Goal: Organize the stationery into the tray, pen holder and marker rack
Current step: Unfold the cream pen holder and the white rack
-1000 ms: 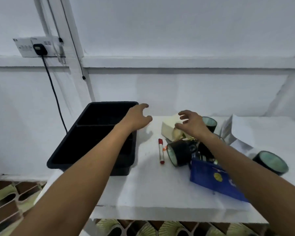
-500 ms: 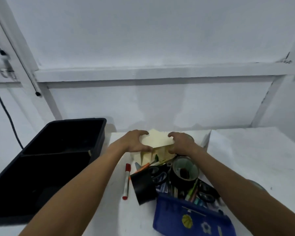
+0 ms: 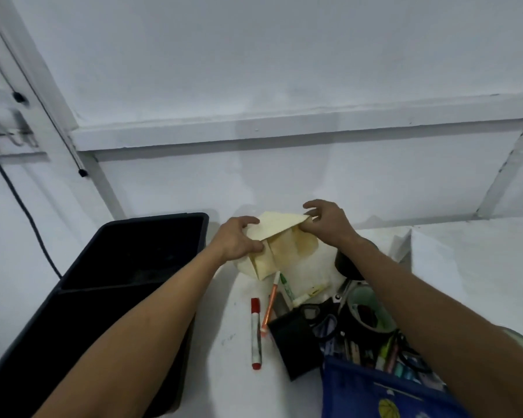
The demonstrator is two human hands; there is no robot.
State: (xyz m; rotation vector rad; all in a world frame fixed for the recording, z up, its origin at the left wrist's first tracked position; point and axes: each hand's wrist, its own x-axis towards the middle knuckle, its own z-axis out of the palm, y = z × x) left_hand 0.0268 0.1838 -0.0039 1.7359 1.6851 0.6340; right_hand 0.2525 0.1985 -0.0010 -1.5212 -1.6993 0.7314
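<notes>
Both hands hold a stack of pale yellow envelopes (image 3: 280, 233) lifted above the white table (image 3: 236, 384). My left hand (image 3: 239, 238) grips their left side, and my right hand (image 3: 326, 220) pinches the top right corner. To the left stands a black two-compartment tray (image 3: 73, 297), with nothing visible inside. Below the envelopes lie a red-capped marker (image 3: 256, 333), an orange pen (image 3: 269, 306) and a green marker (image 3: 287, 289). A black pen holder (image 3: 296, 339) lies tipped on its side.
A blue pencil pouch (image 3: 372, 393) sits at the near right, with scissors (image 3: 323, 321), pens and black tape rolls (image 3: 369, 312) piled behind it. White paper (image 3: 435, 260) lies at the right. A black cable (image 3: 18, 212) hangs on the wall at left.
My hands closed on the envelopes and raised them off the pile. The view swung right and down, so the tray now sits at the left edge.
</notes>
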